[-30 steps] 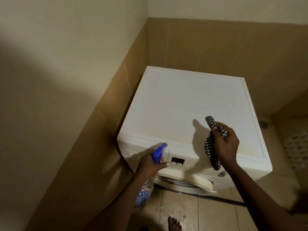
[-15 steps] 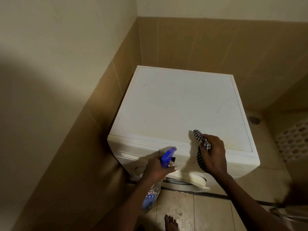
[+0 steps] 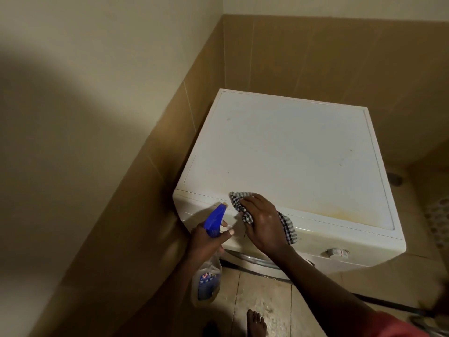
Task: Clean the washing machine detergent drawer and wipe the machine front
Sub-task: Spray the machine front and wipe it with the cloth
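Head view: the right hand (image 3: 263, 221) lies flat on a checked cloth (image 3: 289, 229), fingers fairly straight, pressing it onto the front top edge of the washing machine (image 3: 291, 154); cloth shows beyond the fingertips and behind the heel of the hand; just left of that hand, the left hand (image 3: 206, 242) is wrapped round the neck of a spray bottle (image 3: 209, 280), its blue nozzle aimed at the panel strip under the cloth, the bottle body hanging below the fist; the detergent drawer probably sits in that strip beneath the two hands, but its outline is unclear and nothing stands pulled out; a knob (image 3: 336, 252) lies well right of the cloth hand, the door rim (image 3: 255, 260) below its wrist; the step in hand looks like wiping the machine front, drawer not yet opened; the next move calls for sweeping the cloth along the panel with steady pressure, then freeing a hand to pull the drawer
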